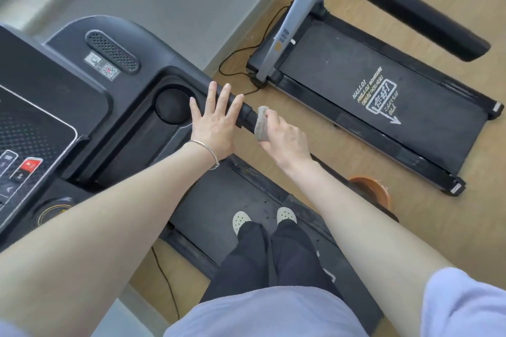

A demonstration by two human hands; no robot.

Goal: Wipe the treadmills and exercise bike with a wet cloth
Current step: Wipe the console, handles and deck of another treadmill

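Cloth (262,126) grey, coarse-knit; handrail (241,112) matt black plastic; floor (427,232) smooth wood-look; bracelet (208,150) shiny metal

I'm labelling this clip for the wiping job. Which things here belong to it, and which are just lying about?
Belong to the job:
grey cloth
handrail
near treadmill
second treadmill
right hand
left hand

Just there:
orange basin
power cable
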